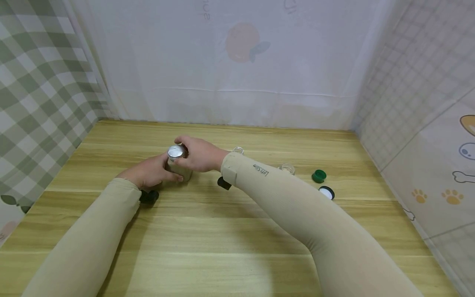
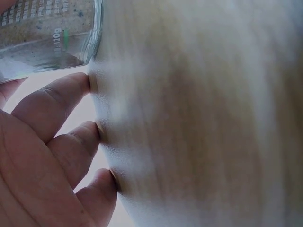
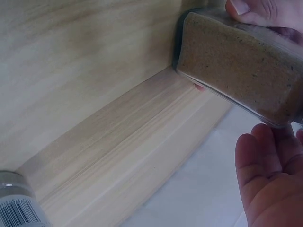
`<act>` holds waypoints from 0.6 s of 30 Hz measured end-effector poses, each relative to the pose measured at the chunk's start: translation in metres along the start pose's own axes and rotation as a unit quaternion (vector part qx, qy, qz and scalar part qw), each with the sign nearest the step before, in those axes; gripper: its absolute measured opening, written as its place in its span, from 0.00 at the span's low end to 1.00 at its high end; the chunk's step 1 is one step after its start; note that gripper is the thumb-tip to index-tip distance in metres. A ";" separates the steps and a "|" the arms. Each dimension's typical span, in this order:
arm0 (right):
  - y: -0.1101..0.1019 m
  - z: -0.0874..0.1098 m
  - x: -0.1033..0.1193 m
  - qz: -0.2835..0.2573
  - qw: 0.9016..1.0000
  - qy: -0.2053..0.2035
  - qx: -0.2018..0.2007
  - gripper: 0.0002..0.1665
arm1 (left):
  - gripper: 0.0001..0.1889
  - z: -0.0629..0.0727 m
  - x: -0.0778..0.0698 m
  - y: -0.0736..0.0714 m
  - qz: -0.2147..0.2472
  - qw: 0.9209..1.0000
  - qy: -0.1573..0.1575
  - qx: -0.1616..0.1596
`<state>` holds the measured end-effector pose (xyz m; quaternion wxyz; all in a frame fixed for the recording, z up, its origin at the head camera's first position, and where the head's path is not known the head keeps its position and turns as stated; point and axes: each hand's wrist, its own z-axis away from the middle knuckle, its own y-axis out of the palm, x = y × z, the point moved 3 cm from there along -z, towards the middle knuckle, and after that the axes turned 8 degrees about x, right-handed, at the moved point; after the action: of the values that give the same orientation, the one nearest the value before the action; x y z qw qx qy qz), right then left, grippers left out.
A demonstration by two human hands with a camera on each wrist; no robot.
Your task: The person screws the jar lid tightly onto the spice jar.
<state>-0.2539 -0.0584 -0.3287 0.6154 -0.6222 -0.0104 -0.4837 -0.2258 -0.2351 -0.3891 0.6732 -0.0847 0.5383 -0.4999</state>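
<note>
A squarish glass spice jar [image 1: 179, 170], filled with brown seasoning, stands upright on the wooden table with a silver seal [image 1: 175, 151] over its mouth. My left hand [image 1: 150, 171] grips its lower body, thumb across the near side. In the left wrist view three fingertips [image 2: 106, 182] meet the tabletop beside the jar base. My right hand [image 1: 202, 153] holds the jar's top, thumb in front and forefinger behind the seal. The right wrist view shows the seasoning through the glass [image 3: 236, 64], with right fingers [image 3: 260, 156] at its shoulder.
Right of the hands lie a green cap [image 1: 319, 176] and a black-rimmed cap with white inside [image 1: 327, 192]. Two clear round rims [image 1: 238, 150] show behind the right sleeve, mostly hidden. A barcoded jar [image 3: 19, 208] stands at lower left in the right wrist view.
</note>
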 end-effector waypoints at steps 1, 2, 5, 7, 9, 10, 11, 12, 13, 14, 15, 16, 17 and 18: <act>0.000 0.000 0.000 -0.002 1.000 0.000 0.002 0.36 | 0.54 0.000 0.000 0.000 0.000 1.000 0.002 0.000; 0.000 0.000 -0.001 -0.003 1.000 -0.001 0.003 0.36 | 0.54 0.000 -0.001 0.000 0.002 1.000 0.003 0.001; 0.000 0.000 -0.001 -0.007 1.000 -0.005 0.006 0.32 | 0.53 0.000 -0.001 0.000 0.006 1.000 0.007 0.002; 0.000 0.000 -0.001 -0.007 1.000 -0.007 0.005 0.27 | 0.54 -0.001 -0.001 0.000 0.008 1.000 0.009 0.002; 0.001 0.000 -0.001 -0.006 1.000 -0.006 0.002 0.23 | 0.54 -0.001 -0.001 0.000 0.010 1.000 0.010 0.002; 0.001 -0.001 -0.001 -0.006 1.000 -0.004 0.001 0.23 | 0.55 -0.001 -0.001 -0.001 0.011 1.000 0.009 0.002; 0.001 -0.001 -0.001 -0.005 1.000 -0.003 -0.001 0.23 | 0.55 -0.001 0.000 0.000 0.011 1.000 0.008 0.002; 0.001 -0.001 -0.001 -0.005 1.000 -0.001 -0.002 0.24 | 0.55 -0.001 0.000 -0.001 0.011 1.000 0.008 0.002; 0.001 -0.001 -0.001 -0.003 1.000 0.000 -0.004 0.26 | 0.55 -0.001 -0.001 -0.001 0.012 1.000 0.007 0.003; 0.001 -0.001 -0.002 -0.004 1.000 0.001 -0.004 0.28 | 0.55 -0.001 0.000 -0.001 0.011 1.000 0.006 0.005; 0.001 -0.001 -0.002 -0.006 1.000 0.001 -0.004 0.31 | 0.55 -0.001 0.000 -0.001 0.012 1.000 0.004 0.006; 0.001 0.000 -0.002 -0.008 1.000 -0.001 -0.004 0.32 | 0.54 -0.001 0.000 -0.001 0.010 1.000 0.002 0.006; 0.001 0.000 -0.001 -0.010 1.000 -0.003 -0.003 0.34 | 0.54 -0.001 0.000 0.000 0.009 1.000 -0.001 0.006; 0.001 0.000 -0.001 -0.010 1.000 -0.005 -0.003 0.34 | 0.54 -0.001 0.000 0.000 0.009 1.000 -0.002 0.006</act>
<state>-0.2540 -0.0579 -0.3301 0.6088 -0.6263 -0.0183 -0.4866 -0.2265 -0.2351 -0.3893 0.6788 -0.0771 0.5350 -0.4970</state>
